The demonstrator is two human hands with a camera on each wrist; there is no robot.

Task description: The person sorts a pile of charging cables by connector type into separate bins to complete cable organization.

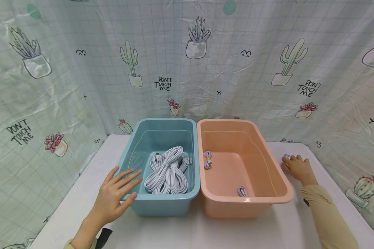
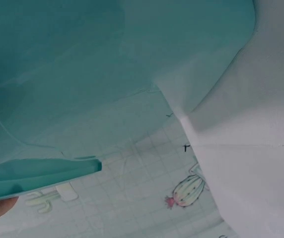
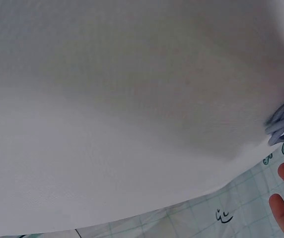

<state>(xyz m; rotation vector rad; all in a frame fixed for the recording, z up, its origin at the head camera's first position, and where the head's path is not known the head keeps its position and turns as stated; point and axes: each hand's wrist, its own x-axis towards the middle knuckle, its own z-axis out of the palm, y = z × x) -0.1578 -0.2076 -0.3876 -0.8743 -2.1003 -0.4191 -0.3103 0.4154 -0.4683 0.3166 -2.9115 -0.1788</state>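
Observation:
My left hand (image 1: 113, 197) lies over the left rim of a blue plastic bin (image 1: 162, 196), fingers spread and holding nothing. Inside that bin is a pile of bundled white cables (image 1: 168, 173). To the right of the orange bin (image 1: 246, 199), my right hand (image 1: 299, 168) pinches a small coiled cable (image 1: 286, 156) near the tabletop. In the right wrist view that grey-looking coil (image 3: 283, 123) meets one fingertip; the other fingers stand apart, and the thumb is hidden. Two small tied cables lie in the orange bin, one by its left wall (image 1: 207, 160) and one near the front (image 1: 242, 191).
Both bins stand side by side on a white table (image 1: 237, 231). A cactus-print cloth (image 1: 224, 76) hangs behind and around the table. The orange bin's right wall stands between its interior and my right hand.

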